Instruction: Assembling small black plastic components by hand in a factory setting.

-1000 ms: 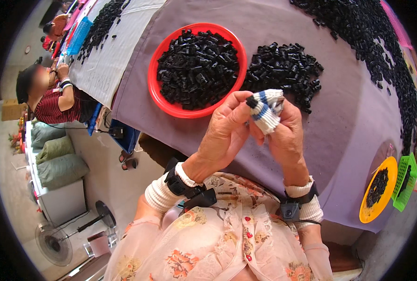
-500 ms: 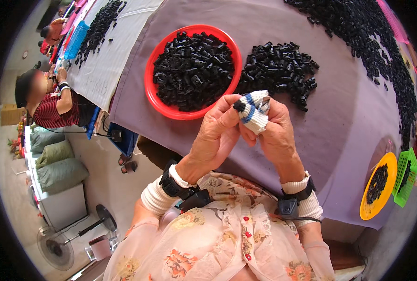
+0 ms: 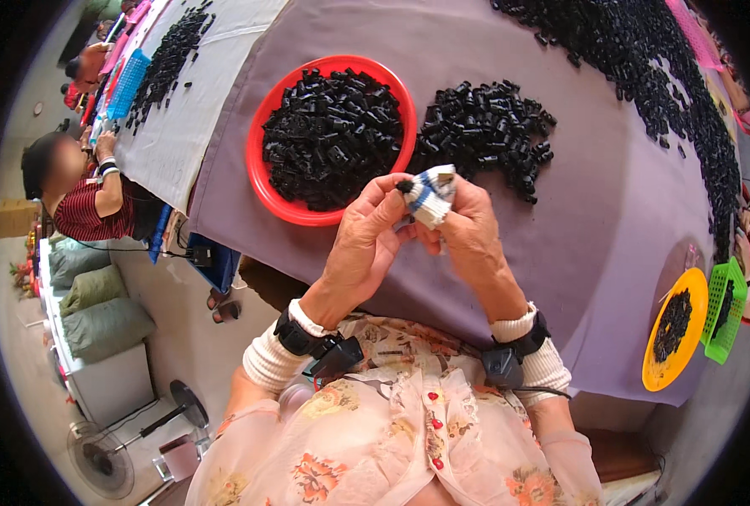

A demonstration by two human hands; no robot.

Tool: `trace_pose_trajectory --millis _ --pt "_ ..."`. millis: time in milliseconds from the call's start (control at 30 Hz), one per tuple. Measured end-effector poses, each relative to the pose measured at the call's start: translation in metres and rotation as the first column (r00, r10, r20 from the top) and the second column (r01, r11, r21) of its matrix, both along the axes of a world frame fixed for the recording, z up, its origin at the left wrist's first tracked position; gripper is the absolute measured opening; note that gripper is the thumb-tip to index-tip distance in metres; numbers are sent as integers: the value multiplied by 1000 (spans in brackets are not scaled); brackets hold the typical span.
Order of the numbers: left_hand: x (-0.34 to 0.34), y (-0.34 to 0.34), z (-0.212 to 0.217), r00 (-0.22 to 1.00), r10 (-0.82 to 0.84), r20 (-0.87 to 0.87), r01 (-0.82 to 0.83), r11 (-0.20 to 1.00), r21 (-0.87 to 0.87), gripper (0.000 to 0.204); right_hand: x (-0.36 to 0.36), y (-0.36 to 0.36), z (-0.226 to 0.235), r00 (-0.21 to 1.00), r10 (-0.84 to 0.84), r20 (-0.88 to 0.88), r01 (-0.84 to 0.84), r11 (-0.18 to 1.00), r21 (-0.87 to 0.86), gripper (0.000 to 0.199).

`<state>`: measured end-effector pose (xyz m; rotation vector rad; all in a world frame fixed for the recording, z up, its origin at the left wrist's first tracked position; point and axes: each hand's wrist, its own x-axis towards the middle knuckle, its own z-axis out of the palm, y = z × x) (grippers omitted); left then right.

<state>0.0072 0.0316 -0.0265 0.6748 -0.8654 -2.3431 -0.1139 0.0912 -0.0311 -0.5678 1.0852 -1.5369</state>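
Note:
My left hand (image 3: pixel 362 244) pinches a small black plastic part (image 3: pixel 404 185) between thumb and fingertips. My right hand (image 3: pixel 473 232) is closed on a white knit cloth piece with blue stripes (image 3: pixel 432 199), which covers its fingertips. The part touches the edge of the cloth; whether the cloth is worn on a finger or only gripped, I cannot tell. Just beyond my hands stands a red round basin (image 3: pixel 255 173), heaped with black parts. To its right, a loose pile of the same black parts (image 3: pixel 497 131) lies on the grey-purple tablecloth (image 3: pixel 560 253).
A long heap of black parts (image 3: pixel 645 76) runs down the table's far right. Near the right edge are a yellow plate (image 3: pixel 655 371) and a green basket (image 3: pixel 720 341), each holding black parts. At left, another person (image 3: pixel 96 198) sits by a blue basket (image 3: pixel 128 84); a fan (image 3: pixel 96 455) stands below.
My hands stay together on the part and cloth, the cloth now turned a little. The whole scene has shifted slightly left in view.

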Motion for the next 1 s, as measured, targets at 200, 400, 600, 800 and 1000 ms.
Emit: trace_pose_trajectory --millis 200,400,600,800,1000 --pt "8 15 -2 953 87 289 17 940 -340 25 -9 -1 -7 991 -137 -8 136 990 -44 9" --pt "-12 15 14 922 244 300 32 725 -688 10 -4 -5 -3 950 -278 -139 273 960 -59 15" --pt "-19 8 20 898 370 238 17 512 -859 10 -5 -1 3 948 -274 -164 276 961 -11 22" --pt "-22 11 13 920 356 166 -3 428 -904 8 -5 -4 -4 903 -359 -236 349 933 -88 25" --pt "-19 19 23 911 314 268 93 476 -874 6 -18 -3 -17 407 -488 -772 379 859 -344 29"
